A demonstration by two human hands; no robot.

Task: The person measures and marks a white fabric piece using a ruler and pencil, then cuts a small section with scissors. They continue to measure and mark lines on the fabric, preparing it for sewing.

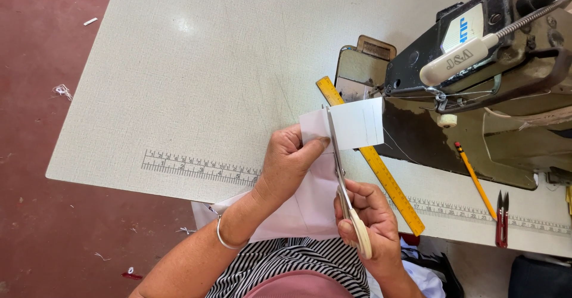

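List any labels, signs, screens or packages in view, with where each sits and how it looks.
No packages, signs or screens.
Machine label: on the sewing machine head, upper right; pale rectangular plate with blue lettering.
Lamp mark: dark lettering on the white oblong lamp head, just below that plate.
Printed scale: along the table front edge, left of the left hand; black ticks on grey.
Yellow ruler: diagonal, under the white piece the scissors cut.
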